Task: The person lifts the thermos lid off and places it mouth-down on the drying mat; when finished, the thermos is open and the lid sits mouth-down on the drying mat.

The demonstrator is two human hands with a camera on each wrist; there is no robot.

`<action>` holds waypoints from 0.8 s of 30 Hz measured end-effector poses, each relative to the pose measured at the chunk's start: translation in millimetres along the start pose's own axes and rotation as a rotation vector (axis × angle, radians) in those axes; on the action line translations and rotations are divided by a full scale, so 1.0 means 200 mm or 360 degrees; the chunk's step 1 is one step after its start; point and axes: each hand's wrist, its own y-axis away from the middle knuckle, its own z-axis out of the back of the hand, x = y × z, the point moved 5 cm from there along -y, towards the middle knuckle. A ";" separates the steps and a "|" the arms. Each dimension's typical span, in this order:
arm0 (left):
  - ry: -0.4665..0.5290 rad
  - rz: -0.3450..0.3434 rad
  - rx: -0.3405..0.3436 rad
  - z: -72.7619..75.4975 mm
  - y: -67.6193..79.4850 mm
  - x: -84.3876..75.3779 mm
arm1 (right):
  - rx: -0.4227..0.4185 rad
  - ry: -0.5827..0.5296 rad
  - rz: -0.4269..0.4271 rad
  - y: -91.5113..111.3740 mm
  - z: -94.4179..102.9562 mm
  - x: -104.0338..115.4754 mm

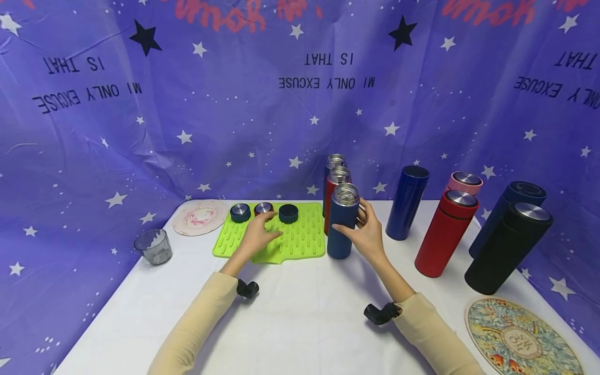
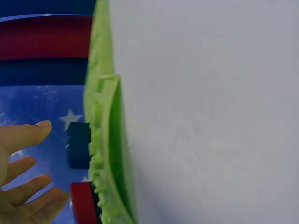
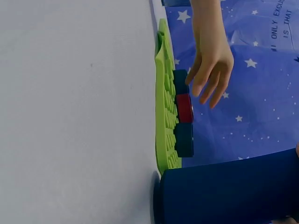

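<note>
My right hand [image 1: 368, 233] grips an uncapped dark blue thermos bottle [image 1: 340, 246] near its upper part, thumb across the front. The bottle stands upright on the table beside a green ribbed mat [image 1: 304, 242]. Over that mat hovers my left hand [image 1: 259, 235], fingers spread and holding nothing. Closest to it are a dark blue lid [image 1: 288, 214] and a red lid [image 1: 264, 208], partly behind the fingers; another blue lid [image 1: 240, 213] sits to their left. Behind the gripped bottle stand an uncapped red bottle [image 1: 334, 192] and an uncapped blue bottle [image 1: 335, 159], both partly hidden.
Capped bottles stand on the right: blue [image 1: 407, 203], red [image 1: 445, 237], pink [image 1: 464, 182], navy [image 1: 520, 195] and black [image 1: 508, 250]. A patterned round mat [image 1: 520, 333] lies front right. At left are a glass cup [image 1: 155, 247] and a pink-patterned disc [image 1: 199, 217].
</note>
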 end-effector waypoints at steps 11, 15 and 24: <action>-0.0088 0.0198 -0.0103 0.24 0.21 0.13 | -0.0050 -0.0033 0.0054 -0.05 -0.03 -0.18; -0.0127 0.0265 -0.0109 0.30 0.26 0.21 | -0.0039 -0.0015 0.0025 -0.06 -0.03 -0.16; -0.0168 0.0355 -0.0073 0.36 0.32 0.30 | 0.0060 0.0106 -0.0033 -0.03 -0.02 -0.17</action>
